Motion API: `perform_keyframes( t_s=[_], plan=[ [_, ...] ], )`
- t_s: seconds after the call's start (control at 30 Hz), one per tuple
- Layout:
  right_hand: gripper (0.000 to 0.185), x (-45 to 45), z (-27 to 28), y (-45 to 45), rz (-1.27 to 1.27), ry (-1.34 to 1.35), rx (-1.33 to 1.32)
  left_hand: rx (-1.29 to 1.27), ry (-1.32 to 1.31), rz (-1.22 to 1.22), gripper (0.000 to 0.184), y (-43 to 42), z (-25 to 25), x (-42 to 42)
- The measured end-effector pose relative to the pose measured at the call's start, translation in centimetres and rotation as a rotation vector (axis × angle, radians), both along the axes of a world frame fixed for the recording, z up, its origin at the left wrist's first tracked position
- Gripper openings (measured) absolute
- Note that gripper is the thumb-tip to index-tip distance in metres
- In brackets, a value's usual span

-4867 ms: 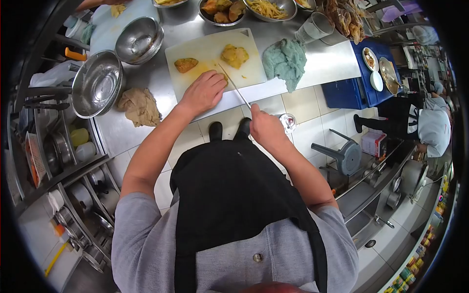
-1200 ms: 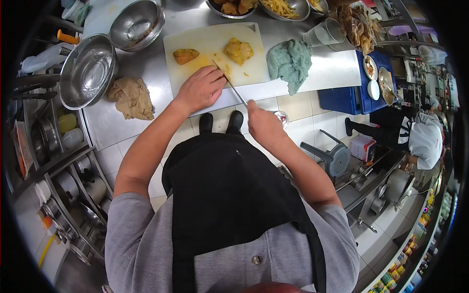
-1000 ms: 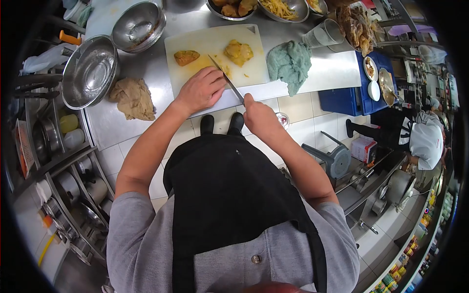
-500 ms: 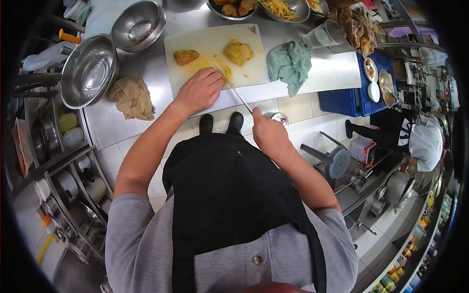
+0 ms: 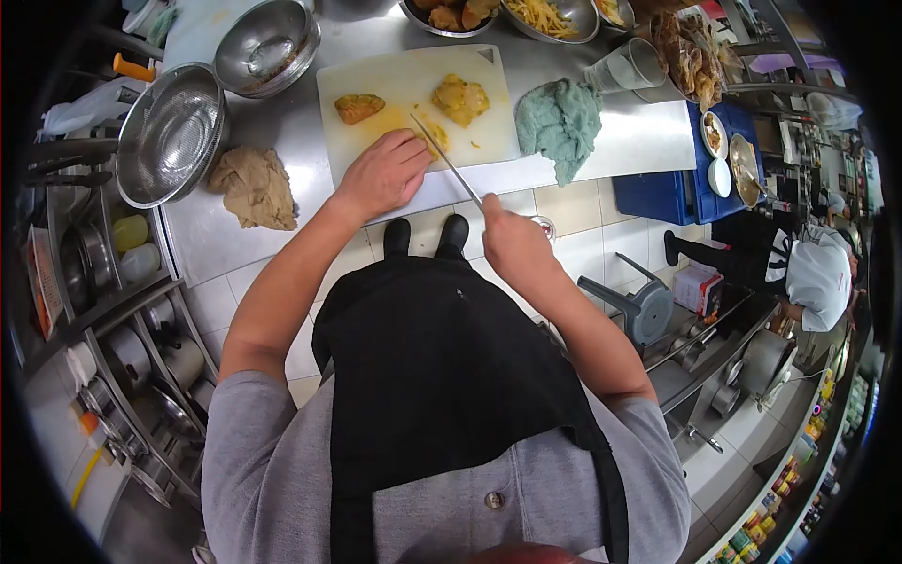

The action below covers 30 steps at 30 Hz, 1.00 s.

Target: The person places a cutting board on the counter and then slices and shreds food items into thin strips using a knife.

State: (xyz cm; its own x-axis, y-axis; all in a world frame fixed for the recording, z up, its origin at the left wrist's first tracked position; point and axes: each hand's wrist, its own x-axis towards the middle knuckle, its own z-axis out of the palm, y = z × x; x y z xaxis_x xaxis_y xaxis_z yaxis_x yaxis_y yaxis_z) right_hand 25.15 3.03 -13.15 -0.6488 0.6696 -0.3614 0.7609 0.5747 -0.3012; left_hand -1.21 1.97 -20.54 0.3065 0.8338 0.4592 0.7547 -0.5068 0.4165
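My right hand [image 5: 517, 242] is closed around the handle of a kitchen knife [image 5: 451, 164]. Its thin blade slants up and left over the white cutting board [image 5: 343, 80], close to my left fingertips. My left hand [image 5: 385, 174] is closed, fingers curled down at the board's front edge over a yellow piece of food that they mostly hide. Yellow cut bits [image 5: 436, 138] lie just right of the blade. Farther back on the board are a lumpy yellow chunk [image 5: 460, 100] and a smaller brownish-yellow chunk [image 5: 359, 108].
A brown cloth [image 5: 254, 188], a mesh strainer [image 5: 172, 136] and metal bowls [image 5: 266, 47] are at left. Right of the board lie a green cloth [image 5: 559, 127] and a clear plastic cup [image 5: 628, 66]. Behind stands a bowl of yellow strips [image 5: 552, 19]. Another person [image 5: 808, 273] works at far right.
My right hand has shifted slightly up and left with the knife, and the blade now stands a little steeper. My left hand has hardly moved.
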Motion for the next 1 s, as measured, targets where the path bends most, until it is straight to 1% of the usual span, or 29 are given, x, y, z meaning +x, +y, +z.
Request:
perform_keyframes(
  t_s=[0.03, 0.13, 0.33, 0.43, 0.53, 0.67, 0.77, 0.83, 0.87, 1.0],
  plan=[
    [0.023, 0.4, 0.6, -0.4, -0.012, -0.059, -0.016, -0.001, -0.001, 0.002, 0.024, -0.1, -0.1, 0.0],
    [0.023, 0.8, 1.8, -0.7, -0.008, -0.109, -0.087, -0.003, -0.019, -0.004, 0.024, 0.0, -0.1, 0.0],
    [0.021, -2.1, -2.2, 0.9, 0.005, -0.007, 0.009, 0.009, -0.031, 0.001, 0.024, 0.0, -0.1, 0.0],
    [0.019, -2.1, -1.5, 1.2, -0.012, 0.000, -0.016, 0.034, -0.045, 0.005, 0.025, -0.2, -0.2, 0.1],
    [0.021, -0.4, -0.2, 0.4, -0.047, -0.035, -0.022, 0.036, -0.047, 0.005, 0.024, -0.1, -0.3, 0.0],
    [0.023, 1.0, 1.7, -0.3, -0.012, -0.081, -0.073, 0.014, -0.022, 0.004, 0.024, 0.0, -0.2, 0.1],
    [0.025, 0.7, 0.6, -0.3, -0.020, -0.106, -0.122, 0.014, -0.022, 0.008, 0.024, -0.1, -0.2, 0.0],
    [0.025, 0.1, -1.5, 0.1, 0.016, -0.035, -0.039, 0.012, -0.032, 0.009, 0.024, -0.1, -0.3, 0.1],
    [0.025, -0.3, -1.9, 0.4, 0.016, -0.035, -0.038, 0.022, -0.019, 0.015, 0.025, -0.1, -0.3, 0.1],
    [0.025, -0.7, -1.9, 0.9, -0.002, 0.024, -0.047, 0.034, -0.016, 0.032, 0.022, -0.2, 0.1, 0.2]
  ],
)
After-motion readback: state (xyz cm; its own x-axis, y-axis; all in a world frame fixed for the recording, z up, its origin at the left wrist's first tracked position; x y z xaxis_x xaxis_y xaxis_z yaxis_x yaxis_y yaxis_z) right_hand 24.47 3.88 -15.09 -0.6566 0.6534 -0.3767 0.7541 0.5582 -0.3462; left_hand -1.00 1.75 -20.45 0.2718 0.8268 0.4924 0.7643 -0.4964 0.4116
